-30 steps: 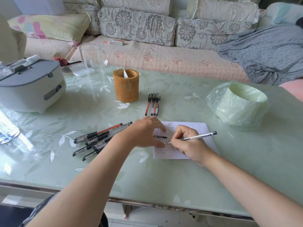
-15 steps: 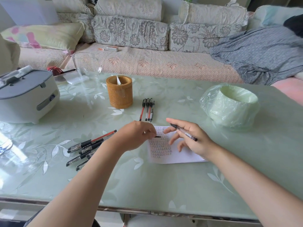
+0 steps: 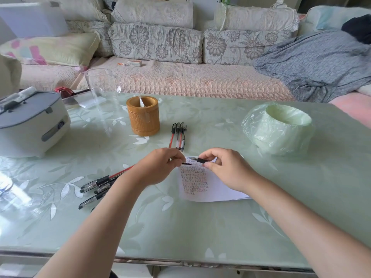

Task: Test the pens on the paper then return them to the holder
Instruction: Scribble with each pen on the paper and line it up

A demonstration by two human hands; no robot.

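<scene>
My right hand [image 3: 226, 169] pinches a pen [image 3: 201, 160] by its black grip, just above the top edge of the white paper [image 3: 216, 189], which carries rows of written marks. My left hand [image 3: 160, 167] pinches a small black cap [image 3: 187, 163] whose end points at the pen, a short gap apart. The brown woven holder [image 3: 143, 119] stands upright behind, with something white inside. Several capped pens [image 3: 178, 135] lie side by side to its right. Several more pens [image 3: 98, 183] lie in a loose pile under my left forearm.
A grey-and-white appliance [image 3: 30, 121] sits at the left, and a clear glass jug [image 3: 102, 87] behind the holder. A green roll wrapped in plastic [image 3: 279, 127] stands at the right. The glass table's front edge [image 3: 180, 259] is near me, a sofa beyond.
My right hand stopped writing, lifted the pen off the paper and brought its tip end toward my left hand. My left hand rose from the paper with the cap.
</scene>
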